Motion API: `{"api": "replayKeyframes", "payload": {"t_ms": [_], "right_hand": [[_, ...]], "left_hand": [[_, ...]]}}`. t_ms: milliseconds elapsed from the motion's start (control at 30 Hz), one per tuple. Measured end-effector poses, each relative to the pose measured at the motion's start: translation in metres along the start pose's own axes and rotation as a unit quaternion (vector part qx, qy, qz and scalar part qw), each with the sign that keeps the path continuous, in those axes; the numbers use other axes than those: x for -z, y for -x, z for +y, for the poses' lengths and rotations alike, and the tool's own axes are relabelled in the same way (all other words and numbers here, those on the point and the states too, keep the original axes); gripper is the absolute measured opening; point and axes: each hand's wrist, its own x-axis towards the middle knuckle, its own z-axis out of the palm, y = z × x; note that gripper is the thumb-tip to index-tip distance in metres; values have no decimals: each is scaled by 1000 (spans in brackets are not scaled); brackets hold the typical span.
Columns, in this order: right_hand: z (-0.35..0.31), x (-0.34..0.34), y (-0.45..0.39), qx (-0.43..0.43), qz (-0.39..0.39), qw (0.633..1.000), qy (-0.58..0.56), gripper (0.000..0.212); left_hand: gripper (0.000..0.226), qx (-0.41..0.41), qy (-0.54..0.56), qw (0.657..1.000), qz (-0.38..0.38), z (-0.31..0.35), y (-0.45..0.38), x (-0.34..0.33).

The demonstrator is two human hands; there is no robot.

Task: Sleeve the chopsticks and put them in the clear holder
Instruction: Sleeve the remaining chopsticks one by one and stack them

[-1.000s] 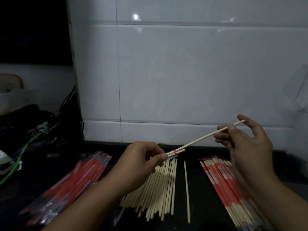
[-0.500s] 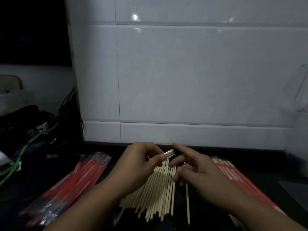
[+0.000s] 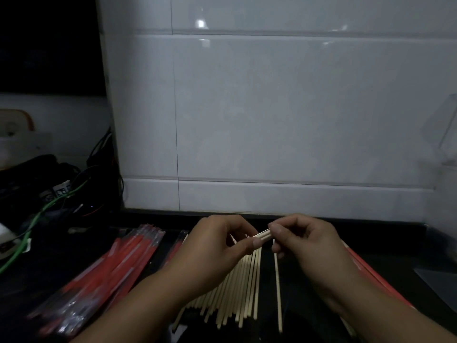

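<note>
My left hand (image 3: 217, 246) grips a sleeved chopstick pair (image 3: 264, 235); only its short top end shows between my hands. My right hand (image 3: 304, 241) pinches that end from the right with thumb and forefinger. Beneath my hands several bare wooden chopsticks (image 3: 243, 288) lie fanned on the dark counter, with one single chopstick (image 3: 277, 288) apart to their right. A pile of empty red and clear sleeves (image 3: 108, 273) lies at the left. Sleeved pairs (image 3: 371, 276) lie at the right, mostly hidden by my right forearm. The clear holder (image 3: 445, 137) stands at the far right edge, faint against the tiles.
A white tiled wall (image 3: 272, 120) rises directly behind the counter. Black and green cables (image 3: 44, 209) and dark gear clutter the left side. A grey flat sheet (image 3: 440, 283) lies at the lower right.
The long pair that stuck out toward the upper right a second ago is now inside the sleeve. My right hand came down and left and now pinches the end by my left hand.
</note>
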Motion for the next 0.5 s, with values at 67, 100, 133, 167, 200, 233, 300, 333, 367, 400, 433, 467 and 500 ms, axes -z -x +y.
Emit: {"api": "replayKeyframes", "payload": {"t_ms": [67,100,133,167,200,233,300,333,367,400,433,467,500], "right_hand": [[0,4,-4,-13,33,998,-52,10],[0,7,-6,-21,49,996,-75,10],[0,10,-8,-29,60,993,-95,9],[-1,13,-10,-37,64,991,-110,9],[-2,16,-11,-44,62,990,-122,10],[-3,17,-12,-52,57,988,-135,11],[-3,19,-13,-73,39,984,-158,13],[-4,19,-13,-84,28,983,-163,14],[-4,19,-13,-92,17,982,-165,15],[-4,18,-13,-98,8,981,-167,16],[-3,19,-14,-101,3,981,-167,17],[-2,19,-14,-102,3,981,-163,17],[-1,19,-15,-103,9,982,-156,15]], "left_hand": [[2,6,-7,1000,-2,0,-1,2],[3,10,-6,1000,-2,0,-1,2],[4,14,0,1000,-1,-1,-2,3],[6,17,8,1000,0,-1,-2,4],[7,20,15,1000,2,-1,-2,5],[7,21,19,1000,4,-1,-2,5],[7,21,19,1000,9,-1,-2,6],[7,22,18,1000,11,-2,-2,7],[7,23,18,999,12,-2,-2,7],[7,24,17,1000,12,-2,-2,7],[7,24,14,1000,11,-2,-2,8],[7,25,11,1000,10,-2,-2,8],[7,26,11,1000,9,-2,-2,8]]}}
